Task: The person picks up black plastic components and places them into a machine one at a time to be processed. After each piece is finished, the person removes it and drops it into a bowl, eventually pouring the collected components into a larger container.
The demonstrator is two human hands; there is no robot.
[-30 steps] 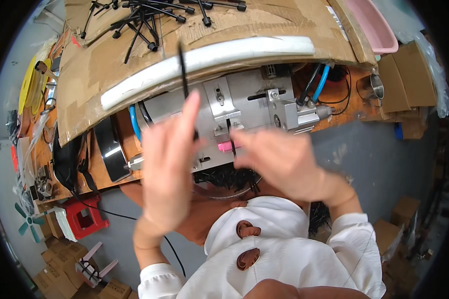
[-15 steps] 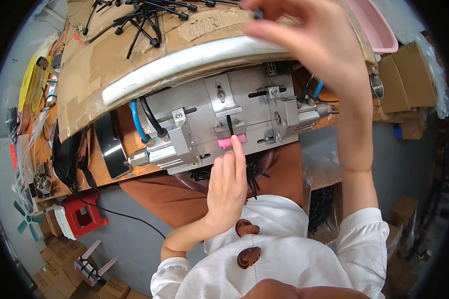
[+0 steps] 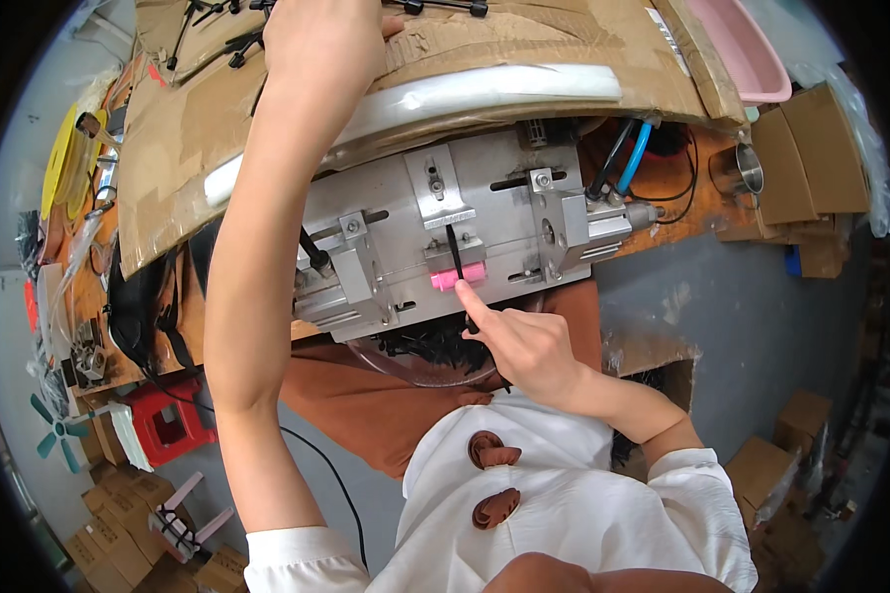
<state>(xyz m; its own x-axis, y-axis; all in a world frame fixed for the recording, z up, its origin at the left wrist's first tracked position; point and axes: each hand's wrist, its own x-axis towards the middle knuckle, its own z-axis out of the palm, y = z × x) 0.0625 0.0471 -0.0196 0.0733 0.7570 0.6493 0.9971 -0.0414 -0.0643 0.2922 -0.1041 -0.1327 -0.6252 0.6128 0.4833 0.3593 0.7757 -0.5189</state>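
My right hand is at the metal fixture, its index finger stretched to the near end of a thin black rod. That rod lies across a bright pink block at the fixture's front middle. A small black piece shows at the curled fingers of this hand; most of it is hidden. My left hand reaches over the cardboard to the pile of black rods with knobbed ends. Its fingers are mostly hidden behind the hand and cut by the upper edge.
A white padded strip runs along the edge of the cardboard. Below the fixture, a clear bowl of black pieces rests at my lap. Blue tubing and a metal cup are at right. A red stool stands lower left.
My left hand has left the pink block and gone up to the pile of rods. My right hand has come down from above the cardboard to the pink block.
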